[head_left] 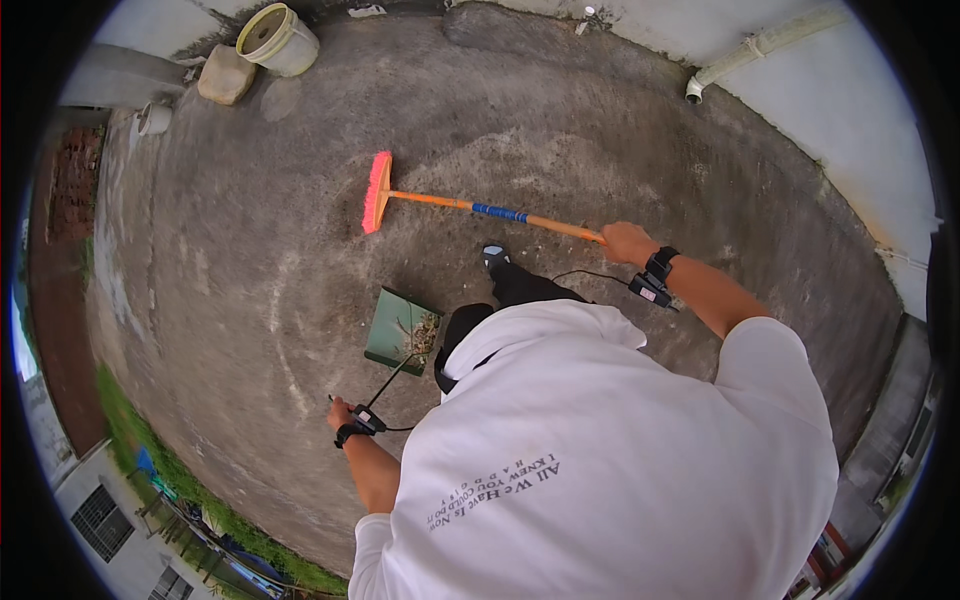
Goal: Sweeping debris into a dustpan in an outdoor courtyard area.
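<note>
My right hand (628, 242) is closed around the upper end of a broom (431, 199). Its orange pole has a blue-wrapped section, and the pink bristles (374, 191) lie to the left, at or close to the concrete floor. My left hand (340, 413) grips the long thin handle of a green dustpan (390, 330). Dry leaves and twigs (421, 337) are heaped at the dustpan's handle side. The pan is beside my leg, left of my body; whether it touches the floor I cannot tell. Both wrists carry black straps with small cabled devices.
A stained concrete floor (225, 247) surrounds me. At the far left stand a pale bucket (292, 49), a stone block (226, 75) and a smaller white pot (155, 118). A drainpipe (757, 49) runs down the white wall at right. Grass (142, 420) borders the floor at lower left.
</note>
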The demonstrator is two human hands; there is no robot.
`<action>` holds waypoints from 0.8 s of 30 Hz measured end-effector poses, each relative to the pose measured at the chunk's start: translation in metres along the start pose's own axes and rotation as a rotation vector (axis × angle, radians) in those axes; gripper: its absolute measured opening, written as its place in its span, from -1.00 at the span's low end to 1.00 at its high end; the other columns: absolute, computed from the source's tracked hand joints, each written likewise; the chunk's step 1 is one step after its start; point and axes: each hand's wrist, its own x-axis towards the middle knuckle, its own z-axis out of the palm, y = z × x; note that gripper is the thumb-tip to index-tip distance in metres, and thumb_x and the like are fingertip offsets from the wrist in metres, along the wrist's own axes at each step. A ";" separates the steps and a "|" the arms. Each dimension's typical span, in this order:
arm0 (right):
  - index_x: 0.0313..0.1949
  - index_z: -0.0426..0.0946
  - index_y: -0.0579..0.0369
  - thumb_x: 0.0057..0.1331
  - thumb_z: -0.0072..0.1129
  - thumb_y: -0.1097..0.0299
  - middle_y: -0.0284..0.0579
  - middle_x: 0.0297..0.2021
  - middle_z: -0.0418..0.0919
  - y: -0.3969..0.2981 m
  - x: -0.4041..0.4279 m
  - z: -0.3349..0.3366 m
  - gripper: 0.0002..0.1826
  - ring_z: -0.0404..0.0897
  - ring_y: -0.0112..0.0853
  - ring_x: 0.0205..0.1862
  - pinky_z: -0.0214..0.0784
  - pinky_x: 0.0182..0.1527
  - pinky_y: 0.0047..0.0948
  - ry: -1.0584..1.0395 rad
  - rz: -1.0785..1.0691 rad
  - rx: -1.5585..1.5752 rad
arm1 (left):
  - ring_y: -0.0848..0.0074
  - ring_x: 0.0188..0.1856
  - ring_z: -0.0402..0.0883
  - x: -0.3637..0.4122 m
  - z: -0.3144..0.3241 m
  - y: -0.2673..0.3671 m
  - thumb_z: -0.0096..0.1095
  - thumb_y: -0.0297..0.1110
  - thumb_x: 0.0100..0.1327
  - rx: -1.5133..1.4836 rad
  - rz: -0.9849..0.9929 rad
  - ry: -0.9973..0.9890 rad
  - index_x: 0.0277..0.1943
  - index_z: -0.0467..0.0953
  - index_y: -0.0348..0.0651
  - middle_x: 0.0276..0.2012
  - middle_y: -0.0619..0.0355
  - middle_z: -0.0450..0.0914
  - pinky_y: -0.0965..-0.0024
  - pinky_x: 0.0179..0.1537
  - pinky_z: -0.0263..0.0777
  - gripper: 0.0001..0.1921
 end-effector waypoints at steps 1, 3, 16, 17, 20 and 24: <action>-0.43 0.40 0.24 -0.09 -0.04 0.41 -0.01 -0.55 0.43 0.008 -0.019 0.011 -0.80 0.43 -0.23 -0.49 0.27 -0.44 -0.34 -0.019 0.022 0.058 | 0.43 -0.72 0.28 0.004 -0.004 -0.007 -0.05 -0.27 -0.07 -0.027 0.003 -0.044 -0.69 0.31 -0.35 -0.77 0.06 0.33 0.36 -0.67 0.14 -0.72; -0.43 0.41 0.24 -0.10 -0.05 0.42 0.02 -0.56 0.43 0.030 -0.046 0.036 -0.79 0.43 -0.20 -0.49 0.26 -0.44 -0.32 -0.037 0.080 0.025 | 0.44 -0.70 0.29 0.005 -0.009 -0.014 -0.04 -0.35 -0.10 -0.041 0.016 -0.083 -0.67 0.31 -0.36 -0.76 0.05 0.34 0.37 -0.67 0.14 -0.77; -0.60 0.36 0.20 -0.08 0.06 0.35 -0.15 -0.82 0.29 0.081 -0.266 0.253 -0.83 0.29 -0.42 -0.81 0.09 -0.73 -0.44 -0.075 0.509 0.712 | 0.45 -0.69 0.33 0.001 -0.056 -0.095 -0.01 -0.22 -0.08 0.178 0.039 -0.148 -0.66 0.36 -0.28 -0.73 0.11 0.37 0.39 -0.64 0.21 -0.73; -0.62 0.33 0.19 -0.06 0.05 0.38 -0.21 -0.87 0.24 0.072 -0.285 0.258 -0.85 0.23 -0.48 -0.86 0.03 -0.79 -0.47 -0.068 0.587 0.828 | 0.44 -0.69 0.34 0.006 -0.057 -0.101 -0.01 -0.23 -0.08 0.187 0.019 -0.148 -0.66 0.36 -0.27 -0.72 0.11 0.37 0.39 -0.64 0.22 -0.74; -0.63 0.30 0.19 0.01 -0.01 0.40 -0.26 -0.87 0.18 0.065 -0.318 0.291 -0.84 0.17 -0.52 -0.88 -0.05 -0.85 -0.53 -0.020 0.730 0.992 | 0.43 -0.70 0.31 -0.004 -0.049 -0.096 -0.04 -0.29 -0.10 0.149 0.037 -0.165 -0.67 0.33 -0.32 -0.73 0.10 0.35 0.37 -0.66 0.16 -0.76; -0.59 0.27 0.12 0.05 -0.07 0.39 -0.29 -0.83 0.20 0.050 -0.322 0.309 -0.87 0.14 -0.58 -0.88 -0.02 -0.88 -0.60 0.024 0.736 1.148 | 0.42 -0.73 0.28 -0.005 -0.052 -0.101 -0.07 -0.34 -0.13 0.181 0.109 -0.209 -0.67 0.33 -0.36 -0.76 0.08 0.34 0.36 -0.68 0.12 -0.78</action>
